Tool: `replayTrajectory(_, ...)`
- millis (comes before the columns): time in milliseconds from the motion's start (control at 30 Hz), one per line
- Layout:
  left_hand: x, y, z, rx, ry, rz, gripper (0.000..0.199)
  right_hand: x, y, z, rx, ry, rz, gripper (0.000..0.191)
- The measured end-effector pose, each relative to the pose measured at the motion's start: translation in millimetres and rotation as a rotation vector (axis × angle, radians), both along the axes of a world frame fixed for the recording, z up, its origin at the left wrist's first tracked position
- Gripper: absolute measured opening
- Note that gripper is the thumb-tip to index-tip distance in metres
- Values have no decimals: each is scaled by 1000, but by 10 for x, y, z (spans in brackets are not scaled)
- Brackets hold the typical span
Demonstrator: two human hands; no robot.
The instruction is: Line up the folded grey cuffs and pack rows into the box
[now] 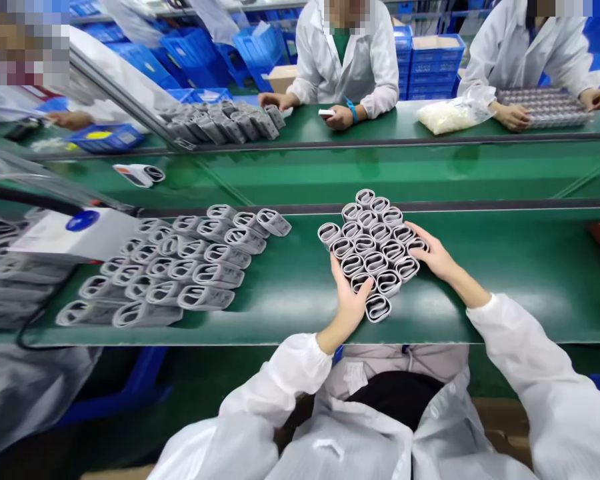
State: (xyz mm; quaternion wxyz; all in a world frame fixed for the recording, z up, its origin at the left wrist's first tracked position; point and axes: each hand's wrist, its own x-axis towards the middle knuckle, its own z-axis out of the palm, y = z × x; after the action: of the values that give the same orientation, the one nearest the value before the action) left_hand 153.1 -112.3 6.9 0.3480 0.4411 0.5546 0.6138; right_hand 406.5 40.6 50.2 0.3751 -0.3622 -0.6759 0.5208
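Observation:
A cluster of grey rolled cuffs [365, 243], standing on end and packed side by side, sits on the green work surface before me. My left hand [349, 297] grips its near left side, with the thumb over a cuff close to the front. On the right side, my right hand [433, 253] curls thumb and fingers round the outer cuffs. The fingers' undersides are hidden. To the left, several rows of similar grey cuffs [180, 260] lie on the same green surface.
A white box [80, 230] with a blue round top part and a dark cable stands at the left. Behind runs a green conveyor belt [290, 173] carrying a white-and-orange device [139, 175]. Across it, co-workers sit by stacked cuffs [225, 121], a plastic bag [453, 115] and a clear tray [543, 107].

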Motion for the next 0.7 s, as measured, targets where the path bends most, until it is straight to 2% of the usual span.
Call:
replayTrajectory(100,-36,-49,0,91,68,-69,122,71,-275,-85,119,-12,-42,86)
replayTrajectory(200,-95,163,-1,224,152,-167,123,146,-285,-170,194,13,-131,88)
replayTrajectory(267,-135,565,22,297,213,-209,124,163,-94,-210,218,38,-222,92)
replayTrajectory(367,-240,1482,122,319,206,-334,136,139,365,-222,205,81,-362,107)
replayTrajectory(433,-350,2067,199,209,130,-456,149,122,611,-226,179,88,-424,120)
replayTrajectory(467,-411,2276,222,113,97,-496,151,119,671,-237,188,65,-450,123)
replayTrajectory(500,-472,2403,229,14,58,-501,144,118,680,-259,228,16,-476,125)
replayTrajectory(533,-529,2443,219,-40,34,-468,134,115,638,-288,293,-55,-500,125)
replayTrajectory(600,-623,2290,154,44,175,-414,118,74,449,-357,458,-235,-518,123)
replayTrajectory(700,-682,1846,19,245,583,-414,131,-102,184,-416,576,-496,-482,112)
